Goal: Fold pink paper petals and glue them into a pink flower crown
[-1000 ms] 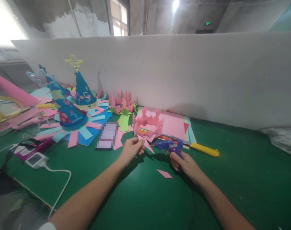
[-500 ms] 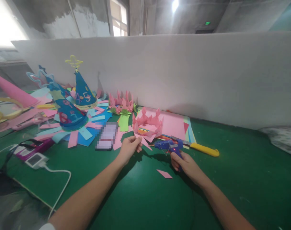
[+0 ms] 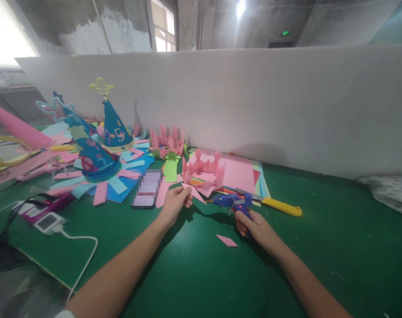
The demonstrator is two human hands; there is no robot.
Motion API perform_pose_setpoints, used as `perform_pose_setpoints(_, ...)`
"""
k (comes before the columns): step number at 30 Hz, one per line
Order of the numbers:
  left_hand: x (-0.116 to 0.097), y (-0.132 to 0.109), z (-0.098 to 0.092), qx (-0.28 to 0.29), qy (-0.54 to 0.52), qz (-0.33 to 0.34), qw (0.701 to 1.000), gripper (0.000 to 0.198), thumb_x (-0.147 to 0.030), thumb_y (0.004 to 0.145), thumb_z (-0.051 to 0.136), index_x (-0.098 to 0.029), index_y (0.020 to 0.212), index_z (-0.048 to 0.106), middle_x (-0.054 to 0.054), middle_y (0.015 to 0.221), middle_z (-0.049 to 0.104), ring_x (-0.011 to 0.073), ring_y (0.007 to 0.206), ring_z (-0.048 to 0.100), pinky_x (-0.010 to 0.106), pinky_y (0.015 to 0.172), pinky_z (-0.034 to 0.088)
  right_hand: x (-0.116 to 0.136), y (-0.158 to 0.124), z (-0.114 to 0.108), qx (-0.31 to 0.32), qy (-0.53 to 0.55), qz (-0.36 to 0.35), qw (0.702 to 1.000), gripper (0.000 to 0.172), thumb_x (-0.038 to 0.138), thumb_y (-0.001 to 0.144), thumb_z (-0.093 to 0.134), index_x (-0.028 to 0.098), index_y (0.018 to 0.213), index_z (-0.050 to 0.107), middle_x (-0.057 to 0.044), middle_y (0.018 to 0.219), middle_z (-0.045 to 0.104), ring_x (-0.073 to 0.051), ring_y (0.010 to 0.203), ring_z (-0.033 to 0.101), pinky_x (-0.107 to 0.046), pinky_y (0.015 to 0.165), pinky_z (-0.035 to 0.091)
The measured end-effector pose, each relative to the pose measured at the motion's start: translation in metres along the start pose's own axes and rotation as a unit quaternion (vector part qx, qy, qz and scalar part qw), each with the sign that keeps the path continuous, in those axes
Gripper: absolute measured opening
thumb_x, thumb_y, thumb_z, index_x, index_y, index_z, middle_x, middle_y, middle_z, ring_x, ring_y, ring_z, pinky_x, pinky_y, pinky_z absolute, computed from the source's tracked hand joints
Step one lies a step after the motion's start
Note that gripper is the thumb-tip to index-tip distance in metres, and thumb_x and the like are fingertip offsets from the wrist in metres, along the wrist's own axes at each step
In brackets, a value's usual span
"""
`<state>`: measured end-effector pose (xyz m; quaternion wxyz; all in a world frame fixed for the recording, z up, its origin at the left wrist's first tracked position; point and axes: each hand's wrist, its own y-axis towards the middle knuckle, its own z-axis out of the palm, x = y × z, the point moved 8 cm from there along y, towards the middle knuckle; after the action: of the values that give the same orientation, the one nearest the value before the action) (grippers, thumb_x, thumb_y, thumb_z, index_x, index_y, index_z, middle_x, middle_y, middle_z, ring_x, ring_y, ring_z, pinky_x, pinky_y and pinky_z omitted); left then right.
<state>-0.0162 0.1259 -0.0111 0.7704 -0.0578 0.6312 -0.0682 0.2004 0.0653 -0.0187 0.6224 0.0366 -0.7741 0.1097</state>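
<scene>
My left hand (image 3: pixel 178 203) pinches a pink diamond-shaped paper piece (image 3: pixel 197 194) between thumb and fingers. Wrapped around the handle of a blue hot glue gun (image 3: pixel 232 201) is my right hand (image 3: pixel 253 226). The gun's nozzle points left, close to the right tip of the paper; whether they touch I cannot tell. Just behind the paper stands a pink paper crown (image 3: pixel 205 170) with pointed petals. A second pink paper diamond (image 3: pixel 227 240) lies flat on the green table (image 3: pixel 201 282), nearer to me.
A yellow-handled knife (image 3: pixel 282 206) lies right of the glue gun, by a stack of coloured paper (image 3: pixel 240 170). To the left are a phone (image 3: pixel 148 189), blue cone hats (image 3: pixel 116 123), a power strip (image 3: pixel 48 205) and a white cable (image 3: pixel 95 251). A white partition (image 3: pixel 287 106) stands behind.
My left hand has shifted slightly left with the pink paper piece. The glue gun stays almost where it was, and its nozzle is at the paper's right tip in both frames.
</scene>
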Motion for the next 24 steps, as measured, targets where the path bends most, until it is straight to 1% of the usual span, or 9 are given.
perform_pose_setpoints(2,0.000,0.000,0.000,-0.001,-0.009,0.000,1.000,0.033,-0.042,0.063,0.068,-0.013,0.058,0.053,-0.002,0.048,0.054,0.0044,0.038,0.045,0.017,0.040,0.033,0.000,0.000,0.000,0.001,0.008,0.000,1.000,0.045,0.059,0.080,0.049,0.020,0.059,0.042,0.005,0.046,0.041,-0.010,0.044,0.042,-0.025,0.048,0.032)
perform_pose_setpoints(5,-0.001,0.001,0.000,0.001,-0.009,0.003,1.000,0.034,-0.042,0.063,0.068,-0.013,0.058,0.053,-0.002,0.048,0.054,0.0044,0.038,0.045,0.017,0.040,0.033,-0.002,0.000,0.000,-0.001,0.016,-0.001,1.000,0.040,0.058,0.080,0.050,0.019,0.070,0.047,0.006,0.047,0.042,-0.010,0.044,0.040,-0.025,0.047,0.031)
perform_pose_setpoints(10,-0.001,0.001,-0.002,0.000,0.011,0.010,1.000,0.035,-0.043,0.064,0.067,-0.012,0.058,0.053,-0.002,0.047,0.054,0.0047,0.038,0.045,0.017,0.040,0.033,-0.005,0.001,0.001,0.001,0.013,-0.006,1.000,0.037,0.056,0.081,0.050,0.019,0.074,0.044,0.007,0.048,0.042,-0.009,0.044,0.039,-0.023,0.046,0.031)
perform_pose_setpoints(13,-0.001,0.002,-0.001,0.009,0.024,0.015,1.000,0.036,-0.045,0.066,0.066,-0.012,0.058,0.054,-0.002,0.047,0.053,0.0049,0.039,0.045,0.017,0.041,0.033,-0.005,0.001,-0.002,-0.022,0.030,-0.006,0.999,0.036,0.055,0.080,0.051,0.020,0.085,0.043,0.008,0.050,0.043,-0.008,0.043,0.040,-0.022,0.044,0.031)
perform_pose_setpoints(16,0.000,0.002,-0.001,0.010,0.031,0.023,0.999,0.037,-0.047,0.065,0.066,-0.013,0.059,0.053,-0.002,0.049,0.054,0.0049,0.040,0.045,0.017,0.042,0.034,-0.002,0.000,-0.012,-0.070,0.022,0.002,0.997,0.039,0.056,0.080,0.051,0.020,0.093,0.045,0.007,0.053,0.047,-0.010,0.044,0.043,-0.023,0.044,0.034)
perform_pose_setpoints(18,0.001,0.003,0.000,0.014,0.040,0.030,0.999,0.038,-0.049,0.066,0.064,-0.013,0.060,0.052,-0.003,0.050,0.053,0.0049,0.040,0.045,0.017,0.042,0.034,0.003,-0.001,-0.023,-0.109,-0.019,0.000,0.994,0.039,0.056,0.079,0.050,0.020,0.094,0.049,0.003,0.060,0.054,-0.014,0.053,0.051,-0.025,0.050,0.040)
perform_pose_setpoints(21,0.000,0.002,0.004,0.025,0.069,0.049,0.996,0.039,-0.051,0.069,0.060,-0.015,0.060,0.049,-0.004,0.049,0.049,0.0055,0.040,0.043,0.018,0.041,0.032,0.013,0.000,-0.038,-0.152,-0.125,-0.033,0.980,0.037,0.056,0.078,0.050,0.020,0.087,0.058,-0.004,0.079,0.064,-0.020,0.076,0.059,-0.028,0.069,0.045)
perform_pose_setpoints(22,-0.001,0.001,0.005,0.030,0.085,0.061,0.994,0.039,-0.051,0.071,0.058,-0.016,0.060,0.048,-0.004,0.048,0.048,0.0058,0.040,0.043,0.018,0.041,0.031,0.014,0.001,-0.041,-0.159,-0.164,-0.042,0.973,0.036,0.055,0.078,0.050,0.020,0.082,0.060,-0.004,0.083,0.065,-0.021,0.080,0.059,-0.029,0.072,0.045)
perform_pose_setpoints(24,-0.004,-0.002,0.008,0.038,0.115,0.091,0.988,0.038,-0.050,0.076,0.054,-0.017,0.060,0.046,-0.004,0.046,0.046,0.0065,0.040,0.041,0.018,0.042,0.030,0.014,0.004,-0.043,-0.157,-0.229,-0.044,0.960,0.037,0.055,0.078,0.048,0.020,0.075,0.061,-0.005,0.081,0.066,-0.022,0.079,0.059,-0.030,0.070,0.044)
